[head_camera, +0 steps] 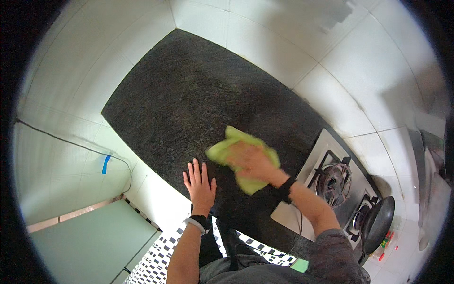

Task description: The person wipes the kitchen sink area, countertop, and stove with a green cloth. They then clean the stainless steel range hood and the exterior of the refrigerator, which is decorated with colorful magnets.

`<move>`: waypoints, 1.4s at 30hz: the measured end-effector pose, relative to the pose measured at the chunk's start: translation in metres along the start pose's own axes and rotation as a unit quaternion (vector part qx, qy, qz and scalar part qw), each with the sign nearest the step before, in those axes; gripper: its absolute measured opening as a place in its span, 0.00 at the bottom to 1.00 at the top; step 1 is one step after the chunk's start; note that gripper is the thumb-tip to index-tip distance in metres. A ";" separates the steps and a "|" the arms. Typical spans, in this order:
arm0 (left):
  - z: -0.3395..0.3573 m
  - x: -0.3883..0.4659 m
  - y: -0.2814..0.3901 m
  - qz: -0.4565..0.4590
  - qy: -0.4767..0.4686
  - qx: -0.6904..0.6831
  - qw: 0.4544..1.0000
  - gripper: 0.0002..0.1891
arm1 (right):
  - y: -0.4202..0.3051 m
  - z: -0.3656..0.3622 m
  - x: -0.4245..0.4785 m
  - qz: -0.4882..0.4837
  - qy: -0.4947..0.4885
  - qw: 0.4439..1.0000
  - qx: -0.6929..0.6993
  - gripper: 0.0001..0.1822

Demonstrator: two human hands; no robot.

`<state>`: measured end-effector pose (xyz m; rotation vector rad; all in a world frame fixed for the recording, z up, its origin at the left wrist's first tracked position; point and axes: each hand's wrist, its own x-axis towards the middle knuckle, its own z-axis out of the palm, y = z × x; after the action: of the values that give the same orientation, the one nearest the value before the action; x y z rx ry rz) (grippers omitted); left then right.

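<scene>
My right hand (252,161) presses flat on a yellow-green cloth (250,184) spread on the dark stone countertop (198,85); hand and cloth are blurred. A black band circles that wrist. To its left, my left hand (200,184) rests palm down near the counter's front edge, fingers spread, with nothing in it. A black band and a pale bracelet (195,225) are on the left wrist.
A steel gas hob (301,188) with pan supports (333,181) stands to the right, a black frying pan (377,225) at its far burner. Tiled walls (262,60) border the counter. A thin cable (74,143) with blue tape (106,164) runs along the left wall.
</scene>
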<state>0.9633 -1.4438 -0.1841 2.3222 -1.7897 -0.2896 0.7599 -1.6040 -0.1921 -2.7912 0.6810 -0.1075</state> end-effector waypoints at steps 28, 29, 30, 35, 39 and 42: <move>0.007 0.001 0.000 0.004 0.010 -0.017 1.000 0.31 | 0.074 0.022 0.018 0.409 0.141 0.882 -0.188 0.35; 0.009 0.000 0.000 0.005 0.017 -0.020 1.000 0.30 | 0.035 0.036 0.012 0.342 0.141 0.917 -0.150 0.36; 0.011 -0.003 -0.004 0.002 0.023 -0.019 1.000 0.29 | -0.021 0.032 0.007 0.272 0.071 0.949 -0.142 0.37; 0.020 -0.009 -0.009 0.031 0.068 -0.052 0.996 0.26 | -0.129 0.040 -0.091 0.032 -0.014 0.999 0.022 0.42; 0.022 -0.013 -0.010 0.052 0.087 -0.042 0.994 0.25 | -0.084 0.029 -0.110 0.159 -0.021 0.986 -0.045 0.43; 0.024 -0.013 -0.008 0.062 0.086 -0.020 0.994 0.23 | -0.026 0.011 -0.081 0.352 0.123 0.924 -0.089 0.42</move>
<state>0.9608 -1.4297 -0.2089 2.1265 -1.8155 -0.1023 0.7014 -1.5416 -0.1964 -2.5205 1.7836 -0.2627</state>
